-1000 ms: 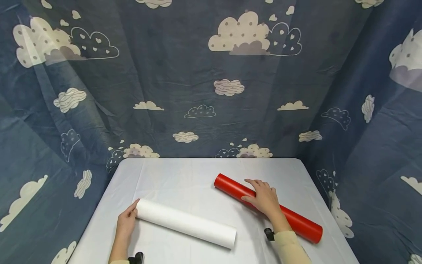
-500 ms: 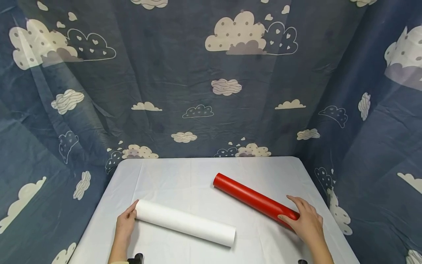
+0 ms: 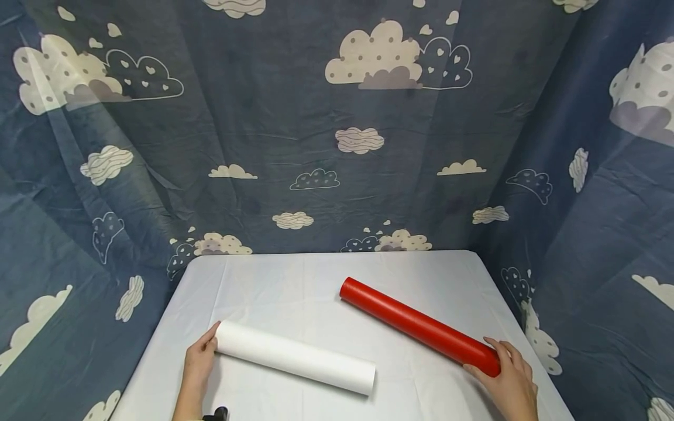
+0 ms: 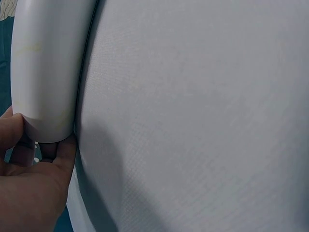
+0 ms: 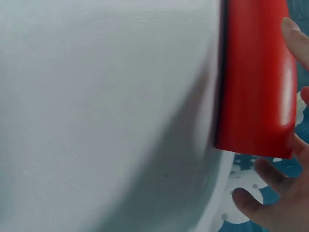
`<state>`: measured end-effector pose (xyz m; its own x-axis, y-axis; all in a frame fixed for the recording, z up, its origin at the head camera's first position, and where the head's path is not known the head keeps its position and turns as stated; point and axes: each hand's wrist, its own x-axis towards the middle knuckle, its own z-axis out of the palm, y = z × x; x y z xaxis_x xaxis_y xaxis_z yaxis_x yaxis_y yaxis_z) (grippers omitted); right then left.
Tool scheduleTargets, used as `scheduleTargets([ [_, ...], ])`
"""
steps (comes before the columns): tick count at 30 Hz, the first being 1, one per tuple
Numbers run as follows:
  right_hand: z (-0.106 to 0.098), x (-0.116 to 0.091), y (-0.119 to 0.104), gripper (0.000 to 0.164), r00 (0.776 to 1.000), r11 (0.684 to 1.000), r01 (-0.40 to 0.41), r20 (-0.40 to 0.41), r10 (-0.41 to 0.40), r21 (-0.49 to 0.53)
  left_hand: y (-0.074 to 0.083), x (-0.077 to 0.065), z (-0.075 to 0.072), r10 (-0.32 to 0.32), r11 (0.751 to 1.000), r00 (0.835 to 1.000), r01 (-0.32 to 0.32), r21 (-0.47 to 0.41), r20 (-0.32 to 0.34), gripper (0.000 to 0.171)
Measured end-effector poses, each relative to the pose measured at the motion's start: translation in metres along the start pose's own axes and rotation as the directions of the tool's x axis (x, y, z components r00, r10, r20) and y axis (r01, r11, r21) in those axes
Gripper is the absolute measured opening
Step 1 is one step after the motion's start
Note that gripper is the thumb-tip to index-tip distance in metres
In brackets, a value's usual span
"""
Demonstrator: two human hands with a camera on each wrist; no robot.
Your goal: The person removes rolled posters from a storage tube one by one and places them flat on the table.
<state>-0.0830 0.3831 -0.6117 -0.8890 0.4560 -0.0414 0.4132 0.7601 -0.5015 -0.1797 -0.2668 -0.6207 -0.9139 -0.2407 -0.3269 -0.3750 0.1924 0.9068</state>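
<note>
We see left hand [image 3: 199, 362] gripping left end of smooth white cylindrical roll [image 3: 295, 358], thumb and fingers at opposite sides. Right hand [image 3: 509, 386] spread about right end of glossy red cylindrical roll [image 3: 416, 321], some fingers reaching past end; how firmly it holds, we cannot tell. Both rolls lie on white cloth-covered worktop [image 3: 284, 289], well apart, left ends farther from us, red one to right of white. Behind and alongside worktop, dark blue fabric curtain [image 3: 253, 105] printed with pale clouds.
</note>
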Motion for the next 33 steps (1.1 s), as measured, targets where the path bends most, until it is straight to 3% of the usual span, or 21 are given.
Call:
scheduleTargets([
  [15, 0.022, 0.001, 0.003, 0.093, 0.998, 0.992, -0.037, -0.042, 0.042, 0.118, 0.004, -0.004, 0.001, -0.004, 1.000, 1.000, 0.004, 0.012, 0.005, 0.050],
  [33, 0.027, 0.003, -0.001, 0.077, 0.995, 0.992, -0.038, -0.082, 0.048, 0.120, 0.001, -0.005, 0.002, 0.000, 1.000, 1.000, 0.000, -0.007, -0.009, 0.050],
])
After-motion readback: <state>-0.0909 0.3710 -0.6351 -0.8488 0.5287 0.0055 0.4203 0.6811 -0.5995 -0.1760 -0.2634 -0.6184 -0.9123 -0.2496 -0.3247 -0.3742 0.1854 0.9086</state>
